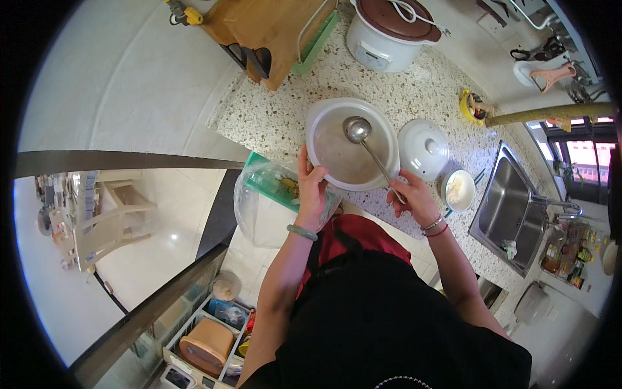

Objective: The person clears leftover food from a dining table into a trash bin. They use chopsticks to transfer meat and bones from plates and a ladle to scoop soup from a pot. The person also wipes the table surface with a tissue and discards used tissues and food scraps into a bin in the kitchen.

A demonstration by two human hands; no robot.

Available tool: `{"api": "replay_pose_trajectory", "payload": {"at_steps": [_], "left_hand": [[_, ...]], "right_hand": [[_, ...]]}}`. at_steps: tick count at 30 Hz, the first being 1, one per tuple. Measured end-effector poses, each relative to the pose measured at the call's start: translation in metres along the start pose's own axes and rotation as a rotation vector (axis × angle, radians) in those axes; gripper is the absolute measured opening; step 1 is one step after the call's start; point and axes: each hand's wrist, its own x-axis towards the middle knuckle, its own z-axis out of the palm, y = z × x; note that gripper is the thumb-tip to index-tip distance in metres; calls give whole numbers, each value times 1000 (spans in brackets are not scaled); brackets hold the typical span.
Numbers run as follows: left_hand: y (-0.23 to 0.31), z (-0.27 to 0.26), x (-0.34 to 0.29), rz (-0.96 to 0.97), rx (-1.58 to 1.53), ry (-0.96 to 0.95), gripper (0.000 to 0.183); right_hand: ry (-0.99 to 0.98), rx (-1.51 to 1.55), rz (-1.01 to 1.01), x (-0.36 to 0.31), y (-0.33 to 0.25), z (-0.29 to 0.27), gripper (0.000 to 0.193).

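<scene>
A white round pot [315, 170] with a pale, cloudy content stands near the counter's front edge. My left hand [312, 194] is closed on its left front rim, the thumb lying over the edge. A metal ladle [357, 129] slants across the pot, its bowl toward the far side and its handle over the right front rim. At the handle's lower end my right hand [414, 200] is closed, with its thumb close to the pot's rim. Right of the pot lies a white lid [423, 149]; beyond it is a white bowl [459, 190] of pale food, with chopsticks beside it.
A white electric cooker [382, 48] with a brown lid stands at the back. Wooden boards [269, 32] lean at back left. The sink [508, 204] is at right. A bag-lined green-rimmed bin [256, 188] hangs at the counter front, above an open drawer [194, 330].
</scene>
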Motion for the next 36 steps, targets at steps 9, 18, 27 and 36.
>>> {"api": "replay_pose_trajectory", "payload": {"at_steps": [9, 18, 27, 36], "left_hand": [[-12, 7, 18, -26, -5, 15, 79], [-31, -3, 43, -49, 198, 113, 68], [-13, 6, 41, -123, 275, 87, 70], [30, 29, -17, 33, 272, 44, 63]], "right_hand": [[18, 69, -39, 28, 2, -18, 31], [34, 51, -72, 44, -2, -18, 28], [61, 66, -76, 45, 2, -15, 35], [37, 48, -29, 33, 5, -8, 37]]}}
